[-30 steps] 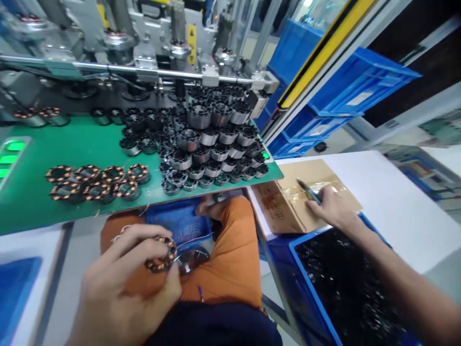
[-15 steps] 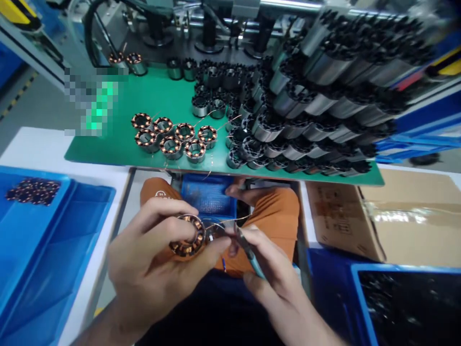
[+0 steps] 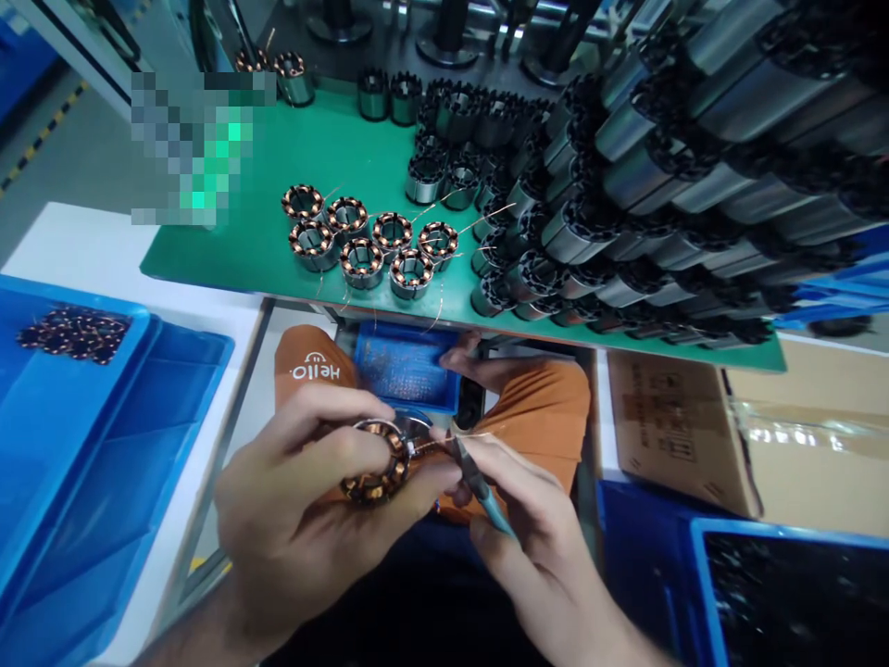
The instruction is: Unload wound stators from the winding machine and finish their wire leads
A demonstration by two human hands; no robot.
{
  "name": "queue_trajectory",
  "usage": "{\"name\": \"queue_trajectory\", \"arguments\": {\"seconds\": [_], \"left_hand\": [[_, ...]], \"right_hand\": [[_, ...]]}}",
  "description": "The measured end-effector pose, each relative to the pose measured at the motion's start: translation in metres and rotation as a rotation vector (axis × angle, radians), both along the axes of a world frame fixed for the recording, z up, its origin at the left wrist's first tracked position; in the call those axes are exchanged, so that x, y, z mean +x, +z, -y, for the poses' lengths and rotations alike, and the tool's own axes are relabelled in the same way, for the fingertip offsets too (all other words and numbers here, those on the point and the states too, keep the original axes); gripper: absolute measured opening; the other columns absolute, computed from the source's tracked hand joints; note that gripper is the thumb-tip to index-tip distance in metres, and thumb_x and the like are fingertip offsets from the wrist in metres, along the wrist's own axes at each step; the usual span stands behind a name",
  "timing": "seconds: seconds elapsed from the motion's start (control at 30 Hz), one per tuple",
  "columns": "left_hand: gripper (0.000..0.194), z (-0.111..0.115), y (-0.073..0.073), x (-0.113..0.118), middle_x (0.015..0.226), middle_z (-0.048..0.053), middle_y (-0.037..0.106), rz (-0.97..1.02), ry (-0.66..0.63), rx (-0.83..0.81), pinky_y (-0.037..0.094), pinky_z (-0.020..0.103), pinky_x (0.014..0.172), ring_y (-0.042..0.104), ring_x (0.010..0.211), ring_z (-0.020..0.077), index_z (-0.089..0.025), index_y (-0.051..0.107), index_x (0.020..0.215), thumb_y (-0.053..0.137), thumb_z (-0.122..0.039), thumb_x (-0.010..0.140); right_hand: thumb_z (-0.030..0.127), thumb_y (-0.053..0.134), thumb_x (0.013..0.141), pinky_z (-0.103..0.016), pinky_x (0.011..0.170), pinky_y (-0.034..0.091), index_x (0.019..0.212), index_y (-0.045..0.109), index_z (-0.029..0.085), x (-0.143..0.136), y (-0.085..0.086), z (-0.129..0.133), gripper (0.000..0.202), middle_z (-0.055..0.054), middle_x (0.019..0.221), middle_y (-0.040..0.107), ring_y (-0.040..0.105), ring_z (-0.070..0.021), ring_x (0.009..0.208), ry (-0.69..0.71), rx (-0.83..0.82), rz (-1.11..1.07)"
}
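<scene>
My left hand point(image 3: 298, 505) is closed round a copper-wound motor stator point(image 3: 398, 461), its forefinger reaching into the ring and its thumb below. A thin copper wire point(image 3: 431, 444) runs from the stator's right side toward the fingers of my right hand point(image 3: 538, 523). That hand is closed on small cutters point(image 3: 492, 508) with a teal handle, their dark jaws close to the wire and to my left thumb tip. Whether the jaws touch the wire, I cannot tell. Several wound stators point(image 3: 361, 262) with loose wire ends stand on the green mat point(image 3: 222, 250) beyond.
Bare stator cores point(image 3: 576, 227) are stacked high on the mat's right. Blue trays point(image 3: 173, 408) lie at left, one holding wound parts point(image 3: 76, 333). A cardboard box point(image 3: 681, 435) and a blue bin point(image 3: 701, 574) stand at right. Another blue tray point(image 3: 409, 366) sits below the bench.
The view has shifted, so the bench appears farther right and higher. Both hands stay close together; the wire has dropped lower and now lies nearer my right fingers.
</scene>
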State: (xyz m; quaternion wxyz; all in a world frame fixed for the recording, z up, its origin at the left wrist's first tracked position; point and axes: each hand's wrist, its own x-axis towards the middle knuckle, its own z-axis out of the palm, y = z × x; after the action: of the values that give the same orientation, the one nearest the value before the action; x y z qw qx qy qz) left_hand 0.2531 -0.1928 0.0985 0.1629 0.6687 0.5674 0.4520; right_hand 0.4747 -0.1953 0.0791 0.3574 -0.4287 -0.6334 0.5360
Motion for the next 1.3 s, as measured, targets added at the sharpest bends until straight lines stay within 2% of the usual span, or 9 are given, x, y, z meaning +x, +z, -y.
{"name": "queue_trajectory", "arguments": {"seconds": [0.2,0.3,0.5,0.57,0.67,0.73,0.9,1.03,1.3], "left_hand": [[0.024,0.002,0.000,0.002,0.103,-0.002,0.074,0.011,0.003,0.001,0.066,0.032,0.069,0.076,0.089,0.0161,-0.028,0.069,0.092,0.091,-0.030,0.104],[0.025,0.002,-0.002,0.004,0.102,-0.001,0.075,0.023,0.013,-0.022,0.066,0.035,0.071,0.077,0.090,0.0179,-0.029,0.069,0.093,0.092,-0.027,0.103],[0.027,0.001,-0.029,-0.007,0.098,0.000,0.075,-0.007,0.106,-0.038,0.063,0.033,0.080,0.076,0.092,0.0185,-0.025,0.069,0.088,0.093,-0.018,0.099],[0.028,0.004,-0.041,-0.015,0.098,0.003,0.076,0.040,0.147,-0.109,0.064,0.033,0.086,0.077,0.097,0.0200,-0.023,0.067,0.085,0.091,-0.019,0.099],[0.018,0.007,-0.050,-0.021,0.108,0.004,0.080,0.411,0.137,-0.326,0.066,0.028,0.079,0.081,0.094,0.0188,-0.022,0.073,0.092,0.079,-0.029,0.108],[0.017,0.007,-0.050,-0.019,0.113,0.004,0.082,0.723,0.128,-0.462,0.068,0.024,0.074,0.082,0.087,0.0170,-0.022,0.079,0.098,0.077,-0.035,0.109],[0.022,-0.010,-0.037,-0.001,0.101,0.003,0.086,1.155,0.032,-0.547,0.070,0.020,0.088,0.081,0.086,0.0157,-0.024,0.091,0.092,0.102,-0.042,0.090],[0.020,-0.021,-0.031,0.010,0.093,0.003,0.084,1.264,-0.131,-0.599,0.067,0.019,0.089,0.079,0.090,0.0167,-0.025,0.093,0.090,0.103,-0.043,0.091],[0.024,-0.022,-0.031,0.025,0.089,0.001,0.076,1.257,-0.172,-0.634,0.062,0.021,0.084,0.070,0.085,0.0146,-0.024,0.088,0.088,0.103,-0.043,0.090]], "right_hand": [[0.004,0.065,0.088,-0.030,0.071,0.059,0.154,0.075,0.048,-0.003,0.002,0.006,0.080,0.002,0.090,0.069,0.062,-0.0166,0.074,-0.049,-0.016,0.028],[0.005,0.066,0.086,-0.032,0.072,0.061,0.147,0.081,0.043,-0.007,-0.002,0.006,0.074,0.001,0.093,0.074,0.066,-0.0187,0.076,-0.067,-0.058,-0.020],[0.013,0.066,0.088,-0.039,0.086,0.064,0.134,0.088,0.027,-0.020,-0.039,-0.007,0.053,0.000,0.083,0.074,0.074,-0.0240,0.088,-0.050,-0.249,0.046],[0.013,0.063,0.091,-0.039,0.093,0.063,0.139,0.085,0.024,-0.022,-0.053,-0.015,0.053,-0.001,0.093,0.078,0.075,-0.0240,0.096,-0.073,-0.250,0.105],[0.012,0.062,0.090,-0.039,0.096,0.062,0.147,0.081,0.019,-0.019,-0.065,-0.026,0.060,-0.005,0.105,0.076,0.074,-0.0233,0.102,-0.078,-0.059,0.184],[0.011,0.065,0.088,-0.037,0.088,0.062,0.152,0.078,0.020,-0.014,-0.066,-0.029,0.066,-0.004,0.102,0.069,0.069,-0.0204,0.094,-0.058,0.119,0.245],[0.010,0.075,0.091,-0.036,0.087,0.060,0.160,0.071,0.027,-0.004,-0.056,-0.025,0.071,-0.003,0.108,0.062,0.064,-0.0194,0.100,-0.104,0.462,0.296],[0.007,0.078,0.090,-0.034,0.083,0.059,0.165,0.067,0.033,-0.002,-0.044,-0.022,0.080,-0.004,0.115,0.062,0.065,-0.0189,0.103,-0.170,0.615,0.324],[0.006,0.082,0.093,-0.028,0.075,0.059,0.173,0.059,0.040,0.002,-0.036,-0.025,0.090,-0.003,0.116,0.062,0.066,-0.0160,0.100,-0.170,0.605,0.267]]}}
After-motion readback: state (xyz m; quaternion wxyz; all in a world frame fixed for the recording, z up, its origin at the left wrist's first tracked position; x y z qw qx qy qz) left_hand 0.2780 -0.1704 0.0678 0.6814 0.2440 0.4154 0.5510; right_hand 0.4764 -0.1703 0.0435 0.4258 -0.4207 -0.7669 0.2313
